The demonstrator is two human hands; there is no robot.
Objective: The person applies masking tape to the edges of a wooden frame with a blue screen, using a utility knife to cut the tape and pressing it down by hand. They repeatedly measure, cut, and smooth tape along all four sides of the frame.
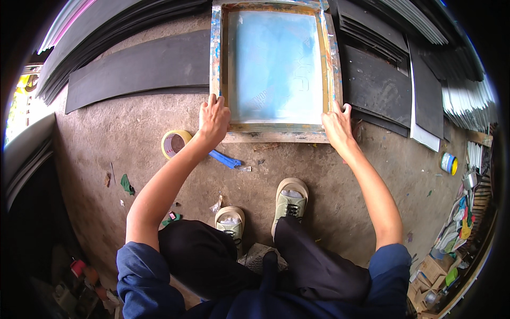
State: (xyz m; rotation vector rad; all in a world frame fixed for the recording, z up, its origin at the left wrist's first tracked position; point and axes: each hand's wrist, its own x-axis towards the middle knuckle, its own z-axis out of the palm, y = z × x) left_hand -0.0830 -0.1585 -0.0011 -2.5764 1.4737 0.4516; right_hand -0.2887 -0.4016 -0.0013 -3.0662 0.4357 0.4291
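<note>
A screen printing frame (276, 69) with pale blue mesh and paint-stained wooden sides lies in front of me. My left hand (213, 119) grips its left side near the close corner, fingers wrapped round the wood. At the close right corner, my right hand (338, 123) is closed on the frame's other side. Both arms reach forward, and the frame's near edge spans between the hands. Beside my left forearm, a roll of yellowish tape (175, 143) rests on the floor, and a blue strip (226, 159) lies just past the wrist.
Dark flat sheets (141, 69) lie left of the frame, with more black sheets (377, 80) stacked to the right. A small blue and yellow tub (449, 163) stands on the concrete floor (350, 212). Cluttered shelving (451, 239) runs along the right edge. Green scraps (127, 184) litter the left.
</note>
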